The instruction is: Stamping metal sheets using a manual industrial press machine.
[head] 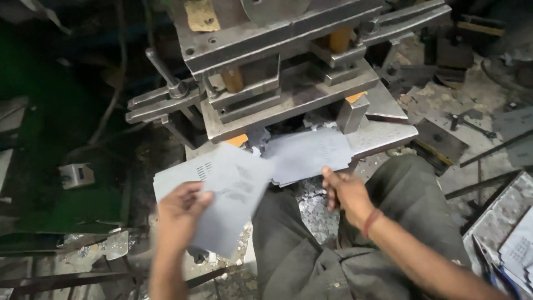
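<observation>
My left hand (180, 214) grips a grey metal sheet (222, 191) with small punched slots, held tilted over my lap at lower left. My right hand (344, 191) holds the near edge of a second grey sheet (308, 155), which lies with its far end under the steel punch press (277, 66). The two sheets overlap slightly in the middle. My legs in grey trousers (333, 244) are below the press.
A stack of punched sheets (519, 250) lies at the lower right. Metal scraps (313, 211) pile between my knees. A lever handle (164, 72) sticks out on the press's left. Metal bars and plates (444, 139) litter the floor on the right.
</observation>
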